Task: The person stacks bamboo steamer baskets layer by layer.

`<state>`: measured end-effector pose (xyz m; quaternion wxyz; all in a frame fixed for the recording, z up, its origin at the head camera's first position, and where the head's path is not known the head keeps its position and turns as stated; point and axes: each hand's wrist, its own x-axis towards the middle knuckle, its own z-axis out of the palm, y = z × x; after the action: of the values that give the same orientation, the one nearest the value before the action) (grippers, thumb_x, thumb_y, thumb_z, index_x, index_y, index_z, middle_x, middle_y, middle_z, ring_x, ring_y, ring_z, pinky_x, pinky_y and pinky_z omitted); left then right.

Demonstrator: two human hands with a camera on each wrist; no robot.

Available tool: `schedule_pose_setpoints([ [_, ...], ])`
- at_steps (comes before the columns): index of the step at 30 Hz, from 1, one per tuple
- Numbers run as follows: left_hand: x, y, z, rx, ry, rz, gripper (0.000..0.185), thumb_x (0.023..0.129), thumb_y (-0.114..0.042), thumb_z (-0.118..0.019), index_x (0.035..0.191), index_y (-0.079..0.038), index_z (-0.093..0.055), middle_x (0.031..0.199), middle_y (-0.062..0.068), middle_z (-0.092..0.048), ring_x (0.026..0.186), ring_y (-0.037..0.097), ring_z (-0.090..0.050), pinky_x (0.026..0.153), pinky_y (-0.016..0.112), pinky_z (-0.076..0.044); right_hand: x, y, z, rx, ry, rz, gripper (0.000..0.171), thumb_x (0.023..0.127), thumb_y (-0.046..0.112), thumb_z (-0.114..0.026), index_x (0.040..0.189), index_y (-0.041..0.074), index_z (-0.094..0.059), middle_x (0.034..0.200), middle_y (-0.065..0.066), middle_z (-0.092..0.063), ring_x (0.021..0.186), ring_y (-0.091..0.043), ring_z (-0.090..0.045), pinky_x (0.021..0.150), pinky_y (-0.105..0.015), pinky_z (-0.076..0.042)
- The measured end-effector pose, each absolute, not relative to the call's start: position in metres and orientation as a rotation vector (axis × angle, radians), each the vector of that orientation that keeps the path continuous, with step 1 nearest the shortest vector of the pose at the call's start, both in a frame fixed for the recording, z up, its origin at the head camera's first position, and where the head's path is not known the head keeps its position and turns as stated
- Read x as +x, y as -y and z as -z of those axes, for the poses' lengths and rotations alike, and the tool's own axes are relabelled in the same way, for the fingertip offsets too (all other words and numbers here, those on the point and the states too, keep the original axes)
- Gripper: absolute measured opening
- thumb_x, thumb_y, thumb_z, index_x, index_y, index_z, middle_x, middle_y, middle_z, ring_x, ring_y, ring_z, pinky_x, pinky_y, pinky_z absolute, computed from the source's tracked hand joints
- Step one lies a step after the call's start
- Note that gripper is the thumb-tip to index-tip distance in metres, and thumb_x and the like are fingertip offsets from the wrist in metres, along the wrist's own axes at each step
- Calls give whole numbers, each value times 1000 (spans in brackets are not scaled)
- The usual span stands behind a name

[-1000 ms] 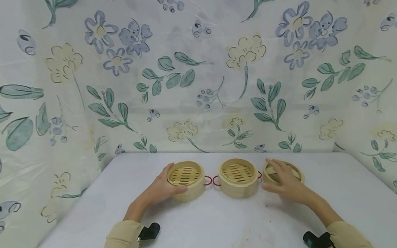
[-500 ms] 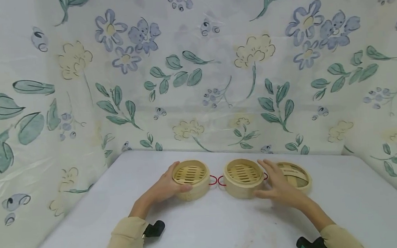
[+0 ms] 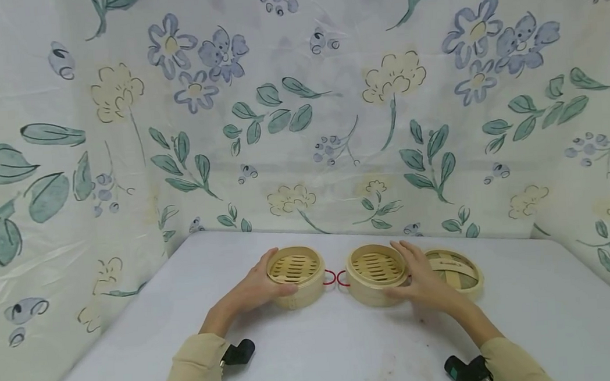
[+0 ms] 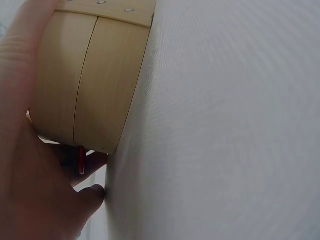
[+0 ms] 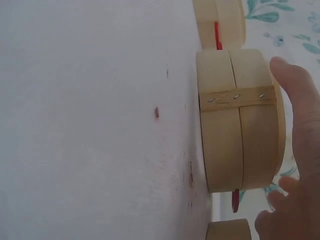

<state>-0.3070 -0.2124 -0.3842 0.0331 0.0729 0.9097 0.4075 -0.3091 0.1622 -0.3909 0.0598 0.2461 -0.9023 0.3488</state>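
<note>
Two round bamboo steamer baskets with slatted bottoms and red side loops stand side by side on the white table. My left hand [image 3: 255, 288] holds the left steamer basket [image 3: 303, 296], thumb on the front wall and fingers round the far side. In the left wrist view that basket [image 4: 90, 80] shows its stapled seam, with fingers near its red loop. My right hand [image 3: 426, 282] spans the right side of the middle steamer basket [image 3: 369, 294], thumb in front, fingers behind. In the right wrist view the thumb lies at the rim of this basket [image 5: 240, 145].
Just right of the right hand lies a bamboo steamer lid [image 3: 464, 268] with a flat strip across it, partly covered by the hand. The white table [image 3: 315, 353] has small dark marks in front. A flower-printed sheet [image 3: 290, 127] hangs behind and along both sides.
My right hand has moved left from the steamer lid to the middle basket, uncovering most of the lid. The left hand stays on the left basket. The head view has shifted slightly.
</note>
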Motion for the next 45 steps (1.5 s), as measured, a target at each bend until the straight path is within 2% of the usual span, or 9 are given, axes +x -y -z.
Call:
schedule_pose_setpoints([
  [16, -308, 212, 386, 206, -2783, -1281, 116, 73, -56, -80, 158, -17, -11, 154, 20, -34, 144, 39, -29, 113, 64, -24, -327, -154, 395, 768, 2753, -1167, 105, 80, 46, -78, 157, 11, -16, 159, -24, -14, 145, -46, -17, 109, -72, -21],
  [30, -308, 213, 384, 202, -2802, -1256, 116, 73, -58, -79, 158, -18, -11, 153, 19, -35, 143, 39, -31, 112, 64, -25, -327, -152, 396, 742, 2772, -1191, 107, 78, 50, -79, 158, 17, -17, 159, -20, -16, 144, -42, -21, 109, -70, -25],
  [37, -310, 214, 383, 202, -2800, -1255, 116, 73, -57, -80, 158, -18, -11, 153, 19, -35, 143, 39, -29, 112, 65, -25, -328, -153, 397, 750, 2782, -1133, 109, 75, 53, -81, 158, 20, -18, 158, -23, -17, 142, -45, -26, 106, -70, -29],
  [45, -308, 214, 384, 213, -2792, -1239, 117, 73, -58, -79, 159, -17, -10, 154, 21, -34, 144, 41, -29, 112, 65, -24, -325, -156, 398, 792, 2810, -1084, 115, 71, 51, -84, 158, 15, -17, 158, -27, -14, 141, -51, -24, 104, -73, -29],
])
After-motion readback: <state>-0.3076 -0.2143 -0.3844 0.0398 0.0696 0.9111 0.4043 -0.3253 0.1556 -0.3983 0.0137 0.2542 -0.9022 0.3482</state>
